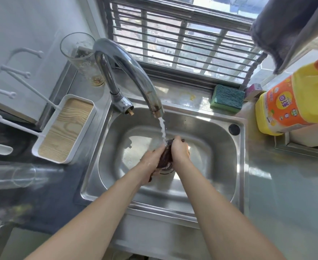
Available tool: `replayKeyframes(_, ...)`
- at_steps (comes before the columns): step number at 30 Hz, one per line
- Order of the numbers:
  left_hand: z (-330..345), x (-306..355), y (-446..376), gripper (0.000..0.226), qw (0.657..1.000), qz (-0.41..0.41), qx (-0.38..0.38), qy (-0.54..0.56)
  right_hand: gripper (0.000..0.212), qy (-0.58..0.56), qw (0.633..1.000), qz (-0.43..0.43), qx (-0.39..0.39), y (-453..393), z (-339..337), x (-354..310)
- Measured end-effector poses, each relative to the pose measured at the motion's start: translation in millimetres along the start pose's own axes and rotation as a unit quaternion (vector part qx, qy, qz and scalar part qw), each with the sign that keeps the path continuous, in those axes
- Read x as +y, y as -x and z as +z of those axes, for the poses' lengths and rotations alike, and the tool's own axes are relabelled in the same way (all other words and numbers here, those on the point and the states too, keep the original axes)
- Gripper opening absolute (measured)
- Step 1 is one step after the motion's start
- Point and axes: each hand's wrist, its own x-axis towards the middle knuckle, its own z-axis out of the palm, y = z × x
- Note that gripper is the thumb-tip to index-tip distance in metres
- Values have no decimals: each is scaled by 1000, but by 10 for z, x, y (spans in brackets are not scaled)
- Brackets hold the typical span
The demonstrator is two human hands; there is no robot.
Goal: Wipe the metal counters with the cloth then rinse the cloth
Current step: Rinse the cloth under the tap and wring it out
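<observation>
Steel desk (278, 184) carried the sink (237, 158), basin wet. Curved faucet (128, 66) ran a thin stream into the basin middle. Yellow detergent jug (293, 102) sat at the right, green sponge (227, 98) on the back ledge. Left hand (152, 162) and right hand (178, 149) were pressed together over the drain, fingers clamped on the dark cloth (165, 156), bunched between them under the water.

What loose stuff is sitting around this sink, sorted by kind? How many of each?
Cloths: 2, the dark cloth in both hands, the grey cloth hanging up right
Clear glasses: 2, the upright glass, the lying glass
Sponges: 1, the green sponge
Detergent bottles: 1, the yellow bottle
Trays: 1, the white tray
Total: 7
</observation>
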Motion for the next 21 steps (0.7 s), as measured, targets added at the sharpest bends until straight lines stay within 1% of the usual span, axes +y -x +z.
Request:
replayKeyframes(1, -47, 24, -2, 52, 999, -16, -10, 28, 51, -26, 998, 6, -53, -8, -15, 21)
replayKeyframes(2, -96, 42, -8, 56, 998, -23, -21, 47, 47, -43, 993, 7, -105, 1, -35, 63)
replayKeyframes(4, -193, 45, -55, 53, 999, -10, -8, 35, 40, -26, 985, -28, -165, -25, -126, 159)
replayKeyframes(5, -235, 45, -80, 47, 1000, 7, 10, 24, 41, 5, 987, -60, -150, -75, -176, 187)
replayKeyframes(6, -278, 40, -121, 38, 999, 33, 34, -6, 44, 38, 990, -98, -97, -151, -210, 223)
replayKeyframes(8, -301, 71, -167, 24, 991, 88, 64, -83, 43, 73, 983, -160, 47, -193, -244, 271)
replayKeyframes(9, -281, 104, -165, 22, 983, 110, 82, -123, 43, 78, 975, -178, 104, -165, -248, 310)
replayKeyframes(10, -257, 133, -169, 25, 976, 125, 106, -146, 42, 95, 968, -186, 139, -76, -241, 355)
replayKeyframes(11, -221, 179, -145, 34, 974, 119, 127, -145, 39, 123, 958, -203, 159, 61, -178, 407)
replayKeyframes(12, -197, 212, -136, 46, 976, 101, 143, -129, 36, 147, 948, -230, 161, 239, -80, 459)
replayKeyframes(13, -188, 226, -158, 55, 978, 80, 157, -112, 35, 163, 938, -271, 144, 391, 40, 530)
replayKeyframes(14, -192, 225, -194, 59, 981, 65, 159, -95, 38, 167, 929, -310, 117, 592, 138, 577)
replayKeyframes(15, -177, 226, -174, 57, 984, 51, 151, -75, 42, 172, 921, -333, 104, 681, 207, 614)
replayKeyframes(16, -154, 212, -136, 49, 988, 41, 142, -46, 46, 178, 921, -329, 104, 680, 236, 566)
replayKeyframes(17, -117, 198, -61, 39, 992, 32, 123, -23, 47, 182, 935, -286, 107, 552, 244, 474)
replayKeyframes(18, -65, 168, -17, 31, 994, 38, 100, -16, 46, 165, 960, -207, 97, 413, 206, 339)
replayKeyframes(19, -9, 151, 31, 30, 995, 52, 78, -25, 44, 124, 980, -128, 89, 282, 132, 210)
replayKeyframes(20, 33, 123, 47, 31, 994, 74, 65, -39, 42, 79, 991, -67, 84, 194, 55, 108)
replayKeyframes(21, 69, 146, 59, 32, 993, 87, 64, -56, 40, 49, 995, -43, 77, 152, 21, 57)
